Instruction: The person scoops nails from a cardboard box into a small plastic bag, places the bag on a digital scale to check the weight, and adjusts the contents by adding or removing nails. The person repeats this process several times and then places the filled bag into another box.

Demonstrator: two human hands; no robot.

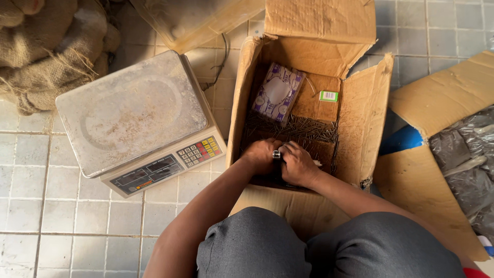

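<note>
Both my hands reach down into an open cardboard box (365,103) on the tiled floor. My left hand (261,154), with a ring on one finger, and my right hand (298,163) are pressed side by side, fingers curled over a heap of loose dark nails (303,131) on the box bottom. Whether either hand grips nails is hidden by the knuckles. Farther back in the box lies a purple and white packet (278,93) and a small green and white label (328,96).
A digital weighing scale (134,116) with a worn metal pan stands left of the box. Burlap sacks (46,46) are piled at the top left. Flattened cardboard (437,164) and dark plastic bags (468,159) lie to the right. My knees in grey trousers fill the bottom.
</note>
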